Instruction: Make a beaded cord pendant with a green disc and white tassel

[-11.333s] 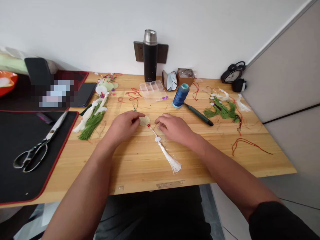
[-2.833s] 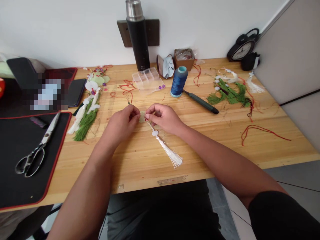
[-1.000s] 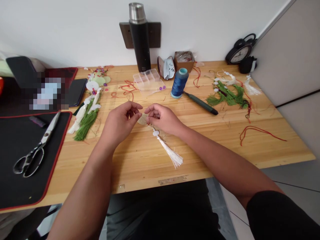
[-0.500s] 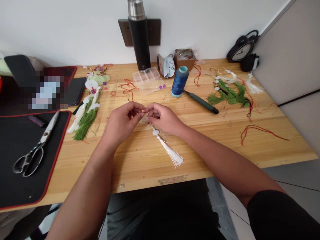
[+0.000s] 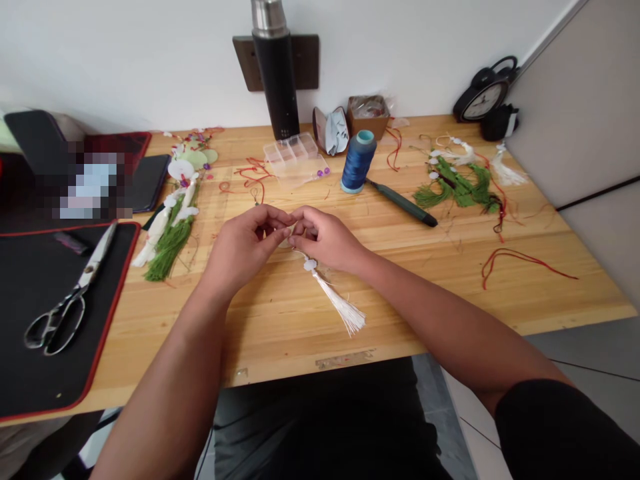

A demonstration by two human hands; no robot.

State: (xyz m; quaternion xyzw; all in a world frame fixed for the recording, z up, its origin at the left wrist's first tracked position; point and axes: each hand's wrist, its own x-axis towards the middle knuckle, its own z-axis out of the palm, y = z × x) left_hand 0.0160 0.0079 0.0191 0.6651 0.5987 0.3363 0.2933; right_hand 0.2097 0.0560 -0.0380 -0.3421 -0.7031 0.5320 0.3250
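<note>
My left hand (image 5: 249, 241) and my right hand (image 5: 325, 238) meet over the middle of the wooden table, fingertips nearly touching. Both are closed in a pinch around the upper end of a tassel pendant, whose gripped part is mostly hidden by the fingers. A pale piece (image 5: 287, 244) of it shows faintly beneath the fingertips. From under my right hand a thin cord leads down to a small white flower-shaped bead (image 5: 311, 265). Below that bead, the white tassel (image 5: 341, 306) lies slanting toward the table's front edge.
Behind my hands stand a blue thread spool (image 5: 358, 162), a clear compartment box (image 5: 295, 159) and a black flask (image 5: 277, 87). A dark green pen-like tool (image 5: 404, 203) lies right of the spool. Green tassels (image 5: 463, 187) sit at right, more tassels (image 5: 170, 247) and scissors (image 5: 75, 293) at left.
The fingertips have shifted very slightly, and less of the pale piece shows under them. The tassel lies almost as before; the whole view has moved a little.
</note>
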